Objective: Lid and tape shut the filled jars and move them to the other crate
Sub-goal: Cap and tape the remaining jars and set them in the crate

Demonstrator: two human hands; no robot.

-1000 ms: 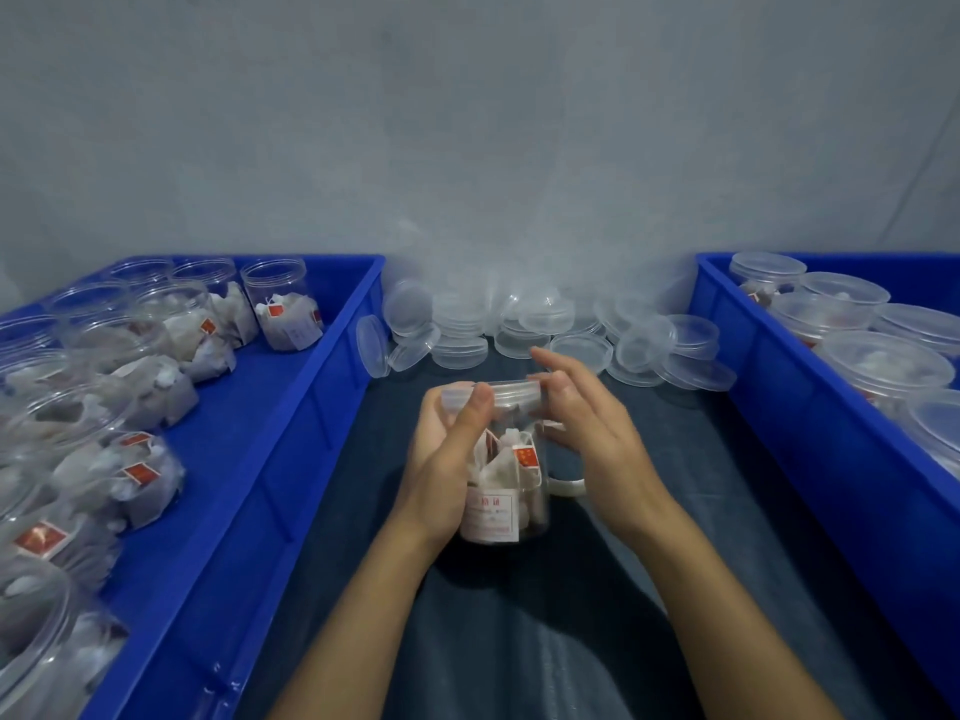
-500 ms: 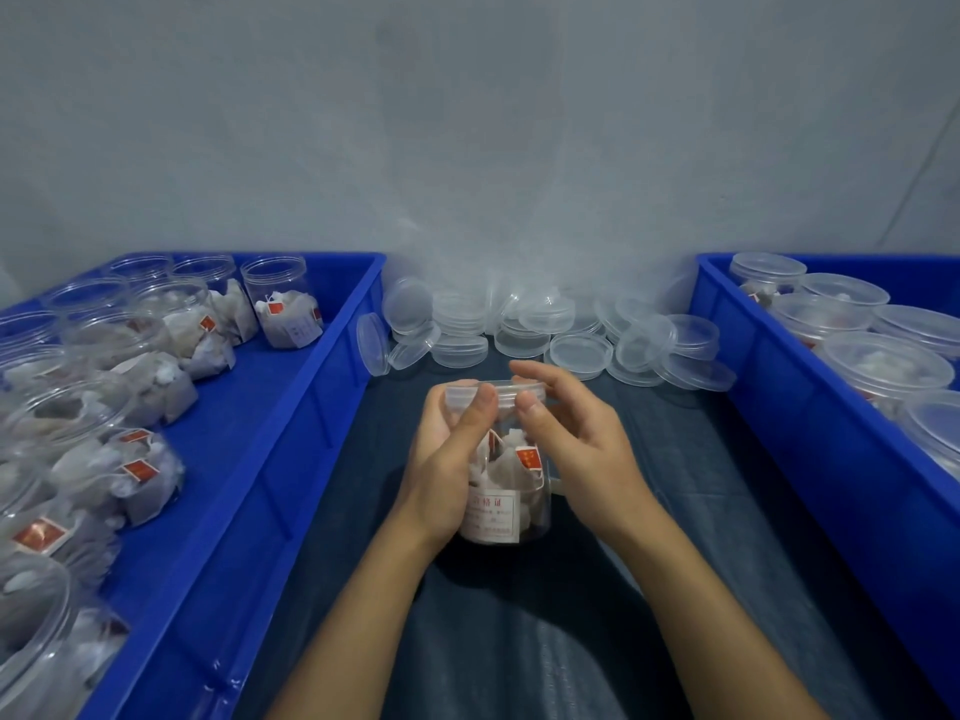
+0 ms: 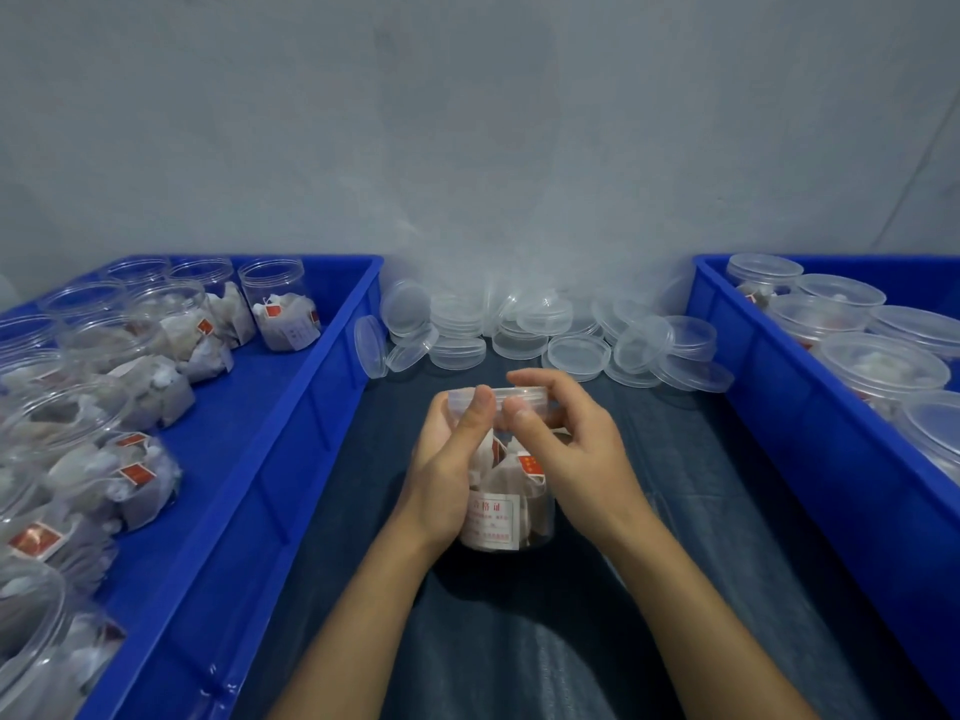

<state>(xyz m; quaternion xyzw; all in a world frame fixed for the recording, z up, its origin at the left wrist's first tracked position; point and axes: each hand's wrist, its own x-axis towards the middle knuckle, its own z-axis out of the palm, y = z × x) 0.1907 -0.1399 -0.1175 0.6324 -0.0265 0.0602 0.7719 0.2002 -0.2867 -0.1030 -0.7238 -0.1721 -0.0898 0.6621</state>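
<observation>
Two bare hands meet on one clear jar (image 3: pixel 506 504) that stands upright on the dark bench (image 3: pixel 519 641), midway between two blue crates. The left hand (image 3: pixel 447 470) wraps the jar's left side, its fingers curled round the wall and its thumb lying up against the clear lid (image 3: pixel 519 393) on top. The right hand (image 3: pixel 576 433) comes over from the right, its fingers curled and pinching the lid's rim, with the thumb pressed on the near edge just beside the left thumb. Inside the jar are pale sachets with small red tags, and a white label with red print faces the camera. Whether tape is on the jar cannot be told.

The left crate (image 3: pixel 291 433) holds many open jars of the same sachets, without lids. The right crate (image 3: pixel 769 407) holds jars with their lids on. Behind the held jar, against the grey wall (image 3: pixel 467 148), lies a loose pile of spare lids (image 3: pixel 545 335), some stacked, some tilted on edge.
</observation>
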